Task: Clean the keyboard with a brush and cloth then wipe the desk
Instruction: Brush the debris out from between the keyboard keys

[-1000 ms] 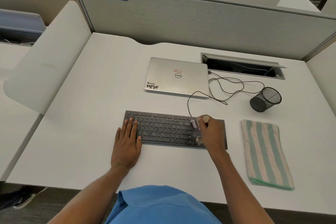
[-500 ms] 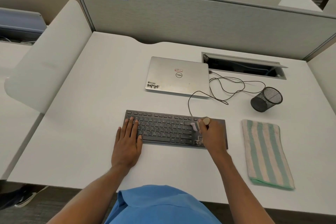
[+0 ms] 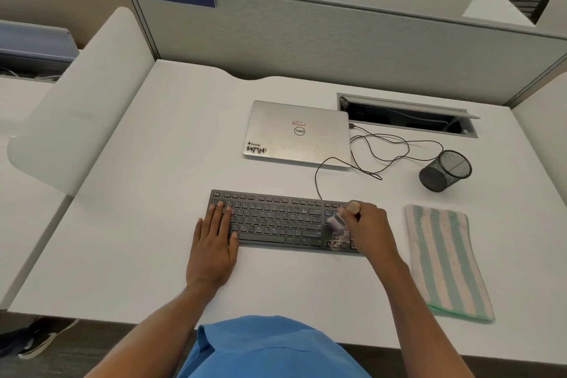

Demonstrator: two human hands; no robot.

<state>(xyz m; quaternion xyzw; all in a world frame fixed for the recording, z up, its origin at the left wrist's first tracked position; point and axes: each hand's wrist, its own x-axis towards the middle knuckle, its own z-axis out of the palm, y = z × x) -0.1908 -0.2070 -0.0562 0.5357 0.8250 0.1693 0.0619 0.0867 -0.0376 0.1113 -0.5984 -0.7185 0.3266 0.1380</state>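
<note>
- The keyboard (image 3: 276,221), dark and flat, lies on the white desk (image 3: 138,224) straight in front of the person; every place below is told from it
- The left hand (image 3: 213,248) rests flat and released on the keyboard's left end, with straight fingers close together, their tips on the upper key rows and the thumb tip on the lower rows
- The heel of that hand lies on the desk just nearer than the keyboard's near edge
- The right hand (image 3: 371,230) sits over the keyboard's right end, its fingers curled round a small brush (image 3: 339,220) and grasping it
- The brush's pale wooden handle end pokes out of the fist toward the keyboard's far edge
- Its pinkish bristles are blurred; they point left and down onto the keys just right of the main key block
- Pale crumbs (image 3: 337,242) speckle the keys near the keyboard's near right corner, just nearer than the bristles
- The striped cloth (image 3: 445,258), green and cream, lies folded flat on the desk to the right of the keyboard, apart from it and touched by neither hand
- A closed silver laptop (image 3: 297,135) lies beyond the keyboard's far edge
- A thin cable (image 3: 383,153) loops from the keyboard's back to the laptop's right side
- A black mesh cup (image 3: 446,170) sits beyond and to the right of the keyboard, past the cable loops
</note>
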